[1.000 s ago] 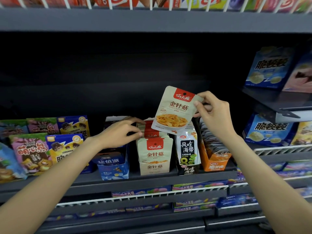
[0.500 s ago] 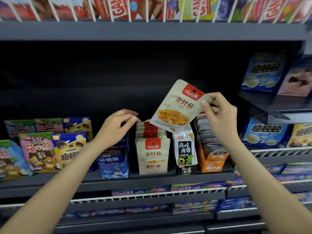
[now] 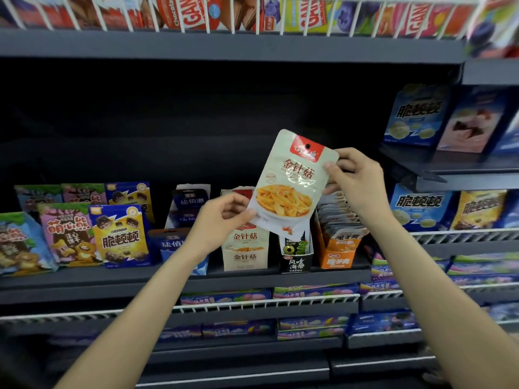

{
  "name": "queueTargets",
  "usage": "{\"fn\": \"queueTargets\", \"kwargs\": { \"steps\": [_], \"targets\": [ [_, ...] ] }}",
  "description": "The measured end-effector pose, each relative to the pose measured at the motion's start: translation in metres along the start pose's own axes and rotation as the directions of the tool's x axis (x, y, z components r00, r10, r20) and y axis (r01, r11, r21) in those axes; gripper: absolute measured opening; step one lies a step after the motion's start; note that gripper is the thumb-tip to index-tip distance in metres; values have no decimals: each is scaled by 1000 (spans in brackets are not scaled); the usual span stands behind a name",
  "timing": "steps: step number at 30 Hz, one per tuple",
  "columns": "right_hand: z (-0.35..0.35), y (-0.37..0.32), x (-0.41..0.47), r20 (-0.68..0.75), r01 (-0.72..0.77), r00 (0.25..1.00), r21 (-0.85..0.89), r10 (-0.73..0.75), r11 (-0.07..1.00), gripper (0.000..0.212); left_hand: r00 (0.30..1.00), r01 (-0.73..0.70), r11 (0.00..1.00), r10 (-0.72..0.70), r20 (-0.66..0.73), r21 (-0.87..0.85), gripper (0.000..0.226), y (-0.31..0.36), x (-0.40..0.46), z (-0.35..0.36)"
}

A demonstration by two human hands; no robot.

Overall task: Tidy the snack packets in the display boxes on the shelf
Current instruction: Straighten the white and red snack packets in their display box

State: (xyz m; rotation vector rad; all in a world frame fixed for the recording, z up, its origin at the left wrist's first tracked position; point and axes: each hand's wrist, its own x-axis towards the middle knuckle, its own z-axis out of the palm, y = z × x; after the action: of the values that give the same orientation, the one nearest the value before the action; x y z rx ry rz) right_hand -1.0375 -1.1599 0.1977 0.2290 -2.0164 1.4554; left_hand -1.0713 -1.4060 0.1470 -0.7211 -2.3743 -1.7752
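Cream snack packet (image 3: 292, 183) upright, top tilted right, pinched by left hand (image 3: 224, 217) and right hand (image 3: 356, 178).

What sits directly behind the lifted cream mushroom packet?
The cream packet covers the upper part of the black seaweed box and the cream display box's right rear. Their contents behind it cannot be seen.

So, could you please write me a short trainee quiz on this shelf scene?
1. True or false: both the left hand and right hand hold the beige packet.
2. Which box sits directly right of the beige box? A) black box B) orange box C) blue box
3. Fill in: the held packet's top label is ___.

Key: 1 true; 2 A; 3 red.
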Motion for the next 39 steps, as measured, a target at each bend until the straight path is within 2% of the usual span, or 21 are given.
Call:
{"fn": "queueTargets", "kwargs": {
  "steps": [5,7,9,11,13,15,16,18,20,22,25,27,31,34,37,39],
  "targets": [
    [-2,1,-3,-34,-96,995,-75,93,993,26,993,119,986,-121,-7,-115,13,-7,-26,33],
    [-2,0,-10,-81,-80,994,-131,70,988,32,985,136,975,-152,-83,-176,10,-9,-33,47],
    [1,0,-22,-64,-6,998,-242,-10,970,32,975,77,978,-115,-191,-196,9,-8,-37,60],
    [8,0,-39,27,74,997,-368,-69,927,32,951,-77,995,54,-306,-63,8,-5,-38,71],
    [16,2,-53,80,85,995,-411,-57,908,40,876,-283,942,330,-350,180,6,-3,-39,79],
    [21,1,-61,32,19,999,-325,-9,946,42,760,-440,794,578,-297,419,13,-4,-37,88],
    [22,-1,-64,0,-15,1000,-237,16,971,35,705,-490,715,662,-257,499,13,-5,-36,92],
    [22,-2,-66,-48,-57,997,-85,53,995,16,627,-548,593,758,-180,590,12,-9,-34,97],
    [19,-1,-67,-76,-77,994,-21,75,997,11,598,-565,514,794,-109,645,14,-13,-33,98],
    [15,2,-67,-98,-113,988,48,118,992,12,609,-547,479,790,-66,686,21,-16,-32,96],
    [6,3,-65,-88,-177,976,206,199,962,14,660,-474,497,747,-80,727,31,-20,-34,87],
    [1,4,-64,-56,-209,971,266,232,941,14,667,-443,487,740,-87,753,32,-23,-35,80],
    [-2,6,-63,-15,-259,961,302,276,917,13,645,-427,462,758,-97,777,30,-25,-33,71],
    [-1,6,-62,-13,-264,960,293,280,919,15,661,-416,469,745,-96,779,30,-26,-32,68],
    [1,3,-64,-31,-223,971,247,238,943,19,727,-384,532,678,-107,755,39,-22,-32,69],
    [6,-2,-68,-56,-171,981,197,185,965,21,818,-358,654,564,-114,666,52,-12,-33,72]
  ]
}}
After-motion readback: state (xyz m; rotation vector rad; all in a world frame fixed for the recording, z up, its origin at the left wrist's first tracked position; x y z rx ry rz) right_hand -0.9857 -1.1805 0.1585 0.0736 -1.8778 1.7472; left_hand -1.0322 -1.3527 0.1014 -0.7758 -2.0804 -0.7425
